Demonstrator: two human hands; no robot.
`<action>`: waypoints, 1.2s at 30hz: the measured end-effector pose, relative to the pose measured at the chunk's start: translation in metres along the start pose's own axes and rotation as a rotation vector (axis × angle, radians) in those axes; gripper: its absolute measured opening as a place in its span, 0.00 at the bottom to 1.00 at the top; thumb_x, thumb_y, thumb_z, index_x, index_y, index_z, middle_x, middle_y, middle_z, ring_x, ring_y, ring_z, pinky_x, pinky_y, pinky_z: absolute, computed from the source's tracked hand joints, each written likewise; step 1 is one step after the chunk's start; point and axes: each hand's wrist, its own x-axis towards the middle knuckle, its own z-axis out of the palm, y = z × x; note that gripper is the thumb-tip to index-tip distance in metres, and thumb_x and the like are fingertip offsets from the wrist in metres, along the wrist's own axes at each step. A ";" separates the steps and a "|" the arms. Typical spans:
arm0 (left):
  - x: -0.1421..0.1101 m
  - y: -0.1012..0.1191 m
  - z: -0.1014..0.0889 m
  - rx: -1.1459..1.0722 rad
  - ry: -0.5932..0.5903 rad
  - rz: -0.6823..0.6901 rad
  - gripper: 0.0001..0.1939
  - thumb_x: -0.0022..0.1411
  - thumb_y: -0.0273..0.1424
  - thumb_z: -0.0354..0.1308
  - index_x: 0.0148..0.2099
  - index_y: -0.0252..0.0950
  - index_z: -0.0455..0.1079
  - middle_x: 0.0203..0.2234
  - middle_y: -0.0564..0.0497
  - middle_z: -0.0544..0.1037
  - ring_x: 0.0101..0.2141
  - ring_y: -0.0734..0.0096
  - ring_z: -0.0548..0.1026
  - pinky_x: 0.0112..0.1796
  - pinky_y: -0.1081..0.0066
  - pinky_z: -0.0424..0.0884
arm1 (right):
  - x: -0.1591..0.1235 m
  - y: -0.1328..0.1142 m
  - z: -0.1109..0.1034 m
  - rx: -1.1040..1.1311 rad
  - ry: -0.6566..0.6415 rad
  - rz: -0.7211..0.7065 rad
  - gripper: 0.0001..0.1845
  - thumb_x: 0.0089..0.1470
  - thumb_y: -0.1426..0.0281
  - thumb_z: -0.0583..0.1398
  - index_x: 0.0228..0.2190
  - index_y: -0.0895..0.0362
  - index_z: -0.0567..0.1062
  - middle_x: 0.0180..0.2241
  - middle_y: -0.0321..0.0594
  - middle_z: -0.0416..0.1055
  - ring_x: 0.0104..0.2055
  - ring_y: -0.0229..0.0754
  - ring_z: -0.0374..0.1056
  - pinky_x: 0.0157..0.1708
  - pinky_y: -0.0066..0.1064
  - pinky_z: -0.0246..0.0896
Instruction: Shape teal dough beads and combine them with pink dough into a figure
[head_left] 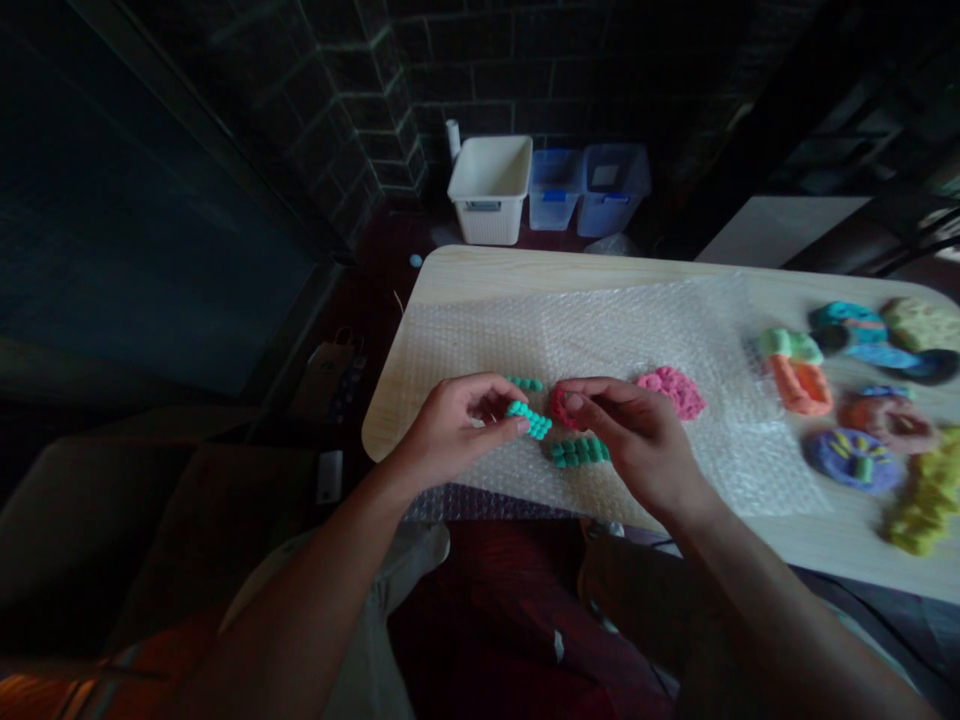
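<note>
I list: left grip [454, 425], pinched on turquoise bobbled strip [529, 420]; right grip [651, 435], pinched on red knobbly piece [559, 408]; between grips, green ribbed strip [577, 453].

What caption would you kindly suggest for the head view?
Over clear bubble wrap, the left hand holds a bumpy turquoise yarn-like strip, and the right hand holds a small red yarn-like piece.
</note>
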 end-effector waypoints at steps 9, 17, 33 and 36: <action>-0.001 -0.003 0.008 -0.056 0.032 -0.018 0.10 0.60 0.32 0.71 0.43 0.33 0.80 0.36 0.47 0.85 0.33 0.69 0.79 0.36 0.70 0.73 | -0.004 0.007 0.006 -0.139 -0.044 -0.167 0.07 0.60 0.64 0.72 0.39 0.52 0.85 0.40 0.43 0.83 0.40 0.46 0.76 0.39 0.39 0.70; -0.002 0.002 0.013 -0.103 0.038 0.023 0.08 0.61 0.31 0.71 0.41 0.33 0.81 0.37 0.46 0.86 0.35 0.69 0.80 0.38 0.70 0.73 | -0.003 0.007 0.012 -0.197 -0.109 -0.248 0.04 0.62 0.67 0.70 0.39 0.53 0.86 0.38 0.44 0.81 0.44 0.49 0.76 0.46 0.44 0.69; -0.001 -0.002 0.017 -0.189 0.048 0.013 0.09 0.60 0.31 0.72 0.42 0.33 0.81 0.38 0.44 0.87 0.38 0.66 0.82 0.41 0.68 0.75 | -0.004 0.006 0.010 -0.180 -0.121 -0.310 0.04 0.64 0.70 0.68 0.39 0.52 0.86 0.38 0.42 0.83 0.42 0.45 0.76 0.42 0.40 0.69; -0.002 -0.001 0.017 -0.179 0.047 0.028 0.08 0.60 0.31 0.71 0.41 0.33 0.81 0.37 0.45 0.86 0.37 0.66 0.82 0.41 0.68 0.75 | -0.004 0.006 0.010 -0.189 -0.123 -0.319 0.04 0.64 0.71 0.68 0.39 0.52 0.86 0.38 0.41 0.83 0.42 0.45 0.76 0.42 0.39 0.69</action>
